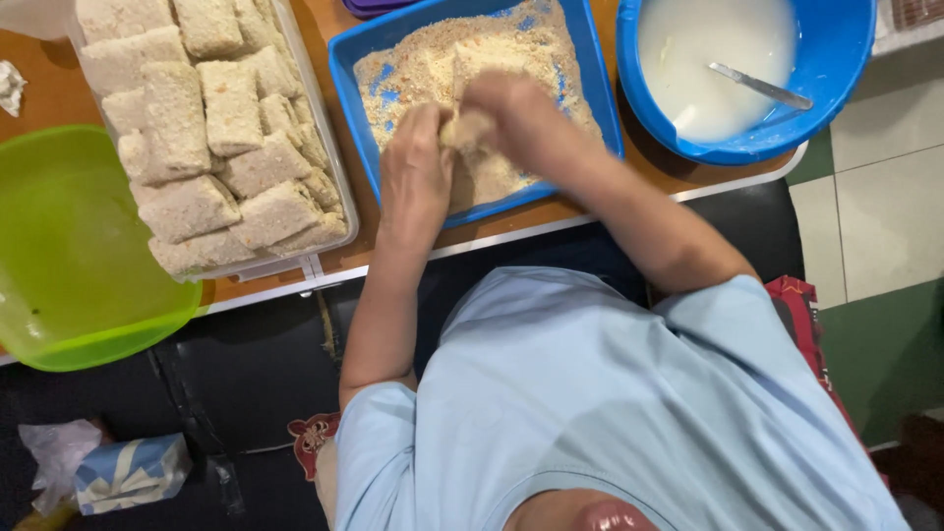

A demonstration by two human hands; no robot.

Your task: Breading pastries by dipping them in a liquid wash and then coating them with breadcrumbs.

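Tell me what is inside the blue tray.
The blue tray holds breadcrumbs; both hands, left hand and right hand, press a crumbed piece there. The hands cover its underside.

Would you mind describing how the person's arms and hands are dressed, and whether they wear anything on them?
Both arms are bare from the upper arm down, below the short sleeves of a light blue shirt. The left hand and the right hand wear no gloves. No watch, bracelet or ring shows on either. Breadcrumbs cling to the fingers of both hands.
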